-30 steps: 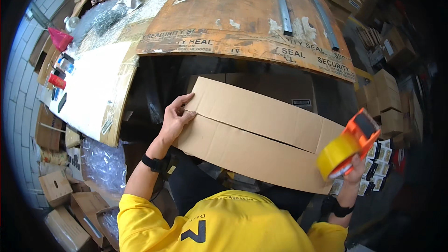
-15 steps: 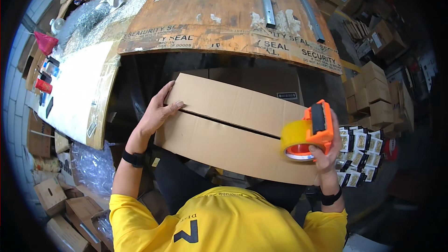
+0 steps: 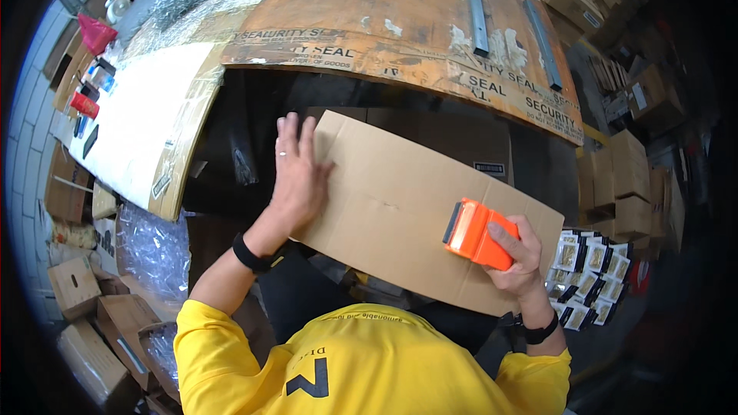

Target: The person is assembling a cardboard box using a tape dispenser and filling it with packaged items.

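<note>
A brown cardboard box point(image 3: 384, 184) lies across my lap, slanting down to the right. A plain face with a small scuff is turned up. My left hand point(image 3: 301, 188) lies against its left end, fingers stretched out and holding nothing; a ring shows on one finger. Over the right part of the box, my right hand point(image 3: 516, 253) is closed round an orange tape dispenser point(image 3: 478, 232). The dispenser's dark edge faces left, and its tape roll is hidden from view.
Ahead stands a worn wooden table point(image 3: 346, 0) with two metal bars point(image 3: 477, 15). A white-topped table point(image 3: 154, 123) is at left. Small packets point(image 3: 588, 277) and stacked cartons point(image 3: 626, 184) stand at right; bubble wrap point(image 3: 154, 257) and opened boxes point(image 3: 92, 361) are at lower left.
The box has been turned: its slit between two flaps no longer shows. My left hand has let go of the corner and flattened out. The dispenser has swung over, hiding its yellow roll.
</note>
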Motion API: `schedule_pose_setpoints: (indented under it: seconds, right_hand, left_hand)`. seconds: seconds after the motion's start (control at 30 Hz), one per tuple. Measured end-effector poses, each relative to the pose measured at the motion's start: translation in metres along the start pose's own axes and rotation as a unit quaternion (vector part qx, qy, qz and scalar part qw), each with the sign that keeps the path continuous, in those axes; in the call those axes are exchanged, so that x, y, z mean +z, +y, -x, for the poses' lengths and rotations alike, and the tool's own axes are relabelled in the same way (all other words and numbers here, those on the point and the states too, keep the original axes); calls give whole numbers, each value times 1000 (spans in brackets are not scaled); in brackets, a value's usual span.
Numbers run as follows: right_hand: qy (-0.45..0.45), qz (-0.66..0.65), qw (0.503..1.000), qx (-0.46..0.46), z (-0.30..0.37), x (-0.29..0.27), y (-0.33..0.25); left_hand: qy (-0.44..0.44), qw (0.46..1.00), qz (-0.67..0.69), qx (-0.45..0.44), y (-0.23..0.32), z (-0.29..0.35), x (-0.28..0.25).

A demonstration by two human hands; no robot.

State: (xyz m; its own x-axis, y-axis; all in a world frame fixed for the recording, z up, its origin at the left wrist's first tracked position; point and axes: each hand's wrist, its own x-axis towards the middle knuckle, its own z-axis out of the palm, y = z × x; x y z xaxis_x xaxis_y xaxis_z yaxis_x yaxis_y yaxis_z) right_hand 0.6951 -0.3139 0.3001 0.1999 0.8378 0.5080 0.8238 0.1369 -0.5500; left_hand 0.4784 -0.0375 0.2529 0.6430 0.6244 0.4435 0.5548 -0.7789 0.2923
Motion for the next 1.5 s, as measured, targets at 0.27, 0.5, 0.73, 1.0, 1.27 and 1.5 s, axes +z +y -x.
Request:
schedule_pose_setpoints:
  seconds: [0.27,0.5,0.73,1.0,1.27,1.5]
  right_hand:
    - [-14,40,999,-22,-8,2,-15]
    - [-76,130,987,-52,-25,3,-32]
    - [-67,71,995,-22,-22,-6,-20]
    - [110,-684,628,355,18,-7,21]
    - [189,-609,674,373,22,-11,-12]
    - [246,-597,727,232,32,-9,-20]
  left_hand:
    - [-407,410,748,-328,97,16,-22]
    - [-339,506,727,-318,104,22,-27]
    - [-317,497,756,-285,92,22,5]
    - [-303,651,659,-225,98,10,-1]
    - [-307,710,618,-139,128,-13,-24]
    - [-296,714,630,-75,160,-18,-40]
